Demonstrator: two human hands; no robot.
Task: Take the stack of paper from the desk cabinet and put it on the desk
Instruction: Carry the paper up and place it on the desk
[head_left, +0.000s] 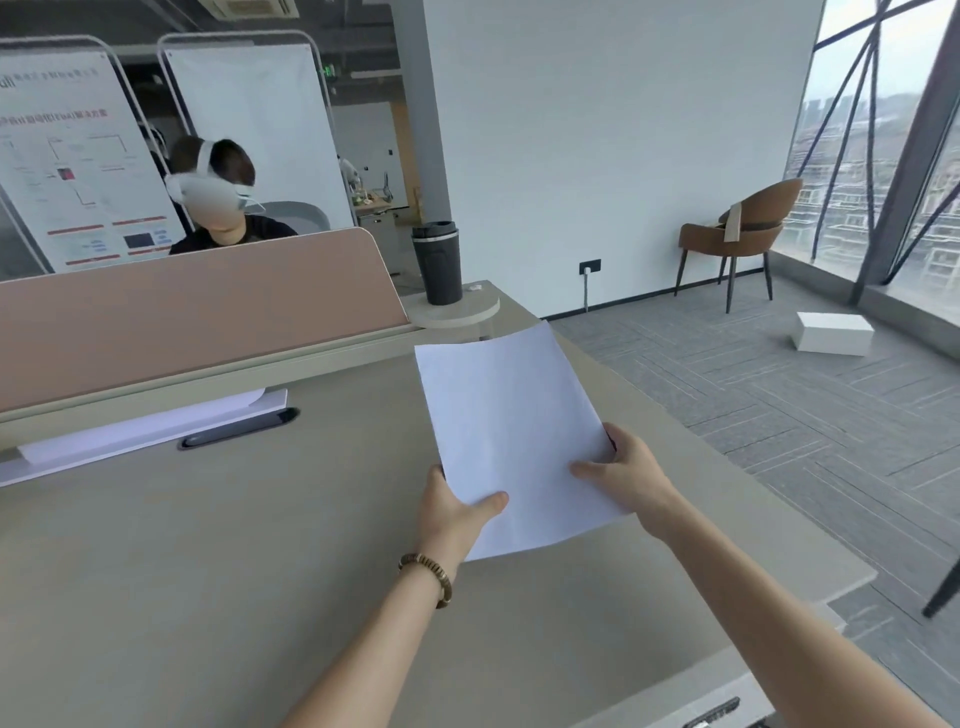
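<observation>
Over desk (208, 545) — both grips pinch paper stack (509, 415).

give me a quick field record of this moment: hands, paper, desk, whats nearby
left hand: grips the near left edge of the paper, thumb on top
right hand: grips the near right edge, thumb on top
stack of paper: white, held over the desk, far end tilted up
desk: beige
nearby: dark cup at the far corner
</observation>
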